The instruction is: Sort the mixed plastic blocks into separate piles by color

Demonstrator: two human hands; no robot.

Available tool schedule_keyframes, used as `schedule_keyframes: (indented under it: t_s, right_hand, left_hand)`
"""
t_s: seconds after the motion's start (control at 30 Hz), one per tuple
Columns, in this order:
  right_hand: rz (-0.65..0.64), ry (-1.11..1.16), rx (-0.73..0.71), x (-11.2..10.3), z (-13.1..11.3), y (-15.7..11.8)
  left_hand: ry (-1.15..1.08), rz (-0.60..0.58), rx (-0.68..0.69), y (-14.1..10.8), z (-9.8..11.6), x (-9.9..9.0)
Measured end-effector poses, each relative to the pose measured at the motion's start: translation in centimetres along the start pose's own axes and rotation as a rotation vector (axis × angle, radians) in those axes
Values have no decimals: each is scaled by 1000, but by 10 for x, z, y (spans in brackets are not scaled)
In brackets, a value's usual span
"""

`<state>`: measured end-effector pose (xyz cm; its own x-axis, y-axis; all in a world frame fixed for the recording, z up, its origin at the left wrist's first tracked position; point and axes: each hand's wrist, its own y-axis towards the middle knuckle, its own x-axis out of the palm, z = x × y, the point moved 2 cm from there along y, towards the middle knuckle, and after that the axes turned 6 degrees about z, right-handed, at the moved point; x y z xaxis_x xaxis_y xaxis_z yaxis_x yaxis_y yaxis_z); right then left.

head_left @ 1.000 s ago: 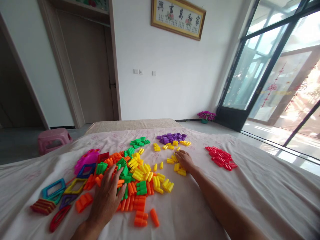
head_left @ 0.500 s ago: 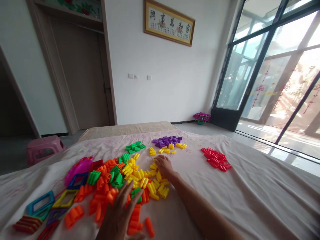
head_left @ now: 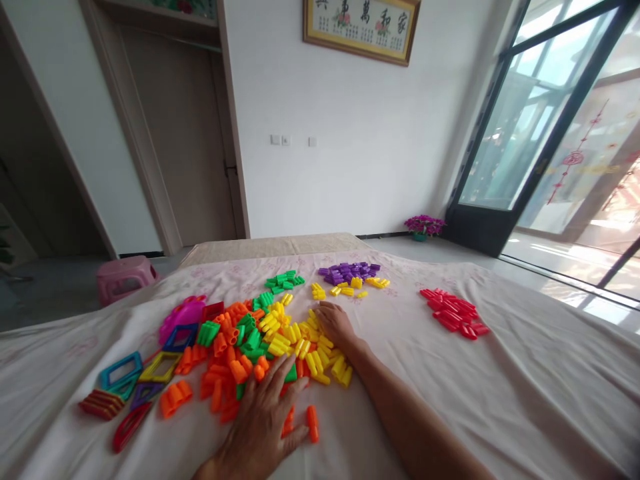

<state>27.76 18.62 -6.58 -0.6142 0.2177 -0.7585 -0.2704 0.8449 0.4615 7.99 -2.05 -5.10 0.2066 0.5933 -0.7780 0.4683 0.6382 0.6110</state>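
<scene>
the left hand (head_left: 263, 419) lies fingers apart by orange blocks (head_left: 240, 369); the right hand (head_left: 335, 323), grip hidden, rests against yellow blocks (head_left: 279, 345), perhaps keeping them bunched.

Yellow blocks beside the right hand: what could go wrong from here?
Pushing the right hand further left might drive the yellow blocks deeper among the green blocks and orange blocks mixed in beside them. The left hand, spread at the pile's near edge, partly hides some pieces and could shift them unnoticed. The lone orange block by its thumb might get knocked and roll.
</scene>
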Motion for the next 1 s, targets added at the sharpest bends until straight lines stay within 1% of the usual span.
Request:
schedule_keyframes:
  t_s: [0.2,0.4,0.63,0.73,0.87,1.0]
  right_hand:
    - [-29,-5,7,4,4,2]
    - [-18,-26,-1,0,-1,0]
    - [-44,-11,22,-1,-4,0]
    - [-48,-12,39,-1,-3,1]
    - [-38,-8,27,0,-2,1]
    - [-33,-9,23,-1,-2,1]
  left_hand:
    - [-73,-9,-29,5,0,-4]
    - [-169,-4,-69,9,-3,-7]
    - [-188,56,-61,7,-10,0]
    - [-200,92,-67,6,-13,2]
    - [-235,129,-71,5,-16,2]
    - [-251,219,-59,6,-21,0]
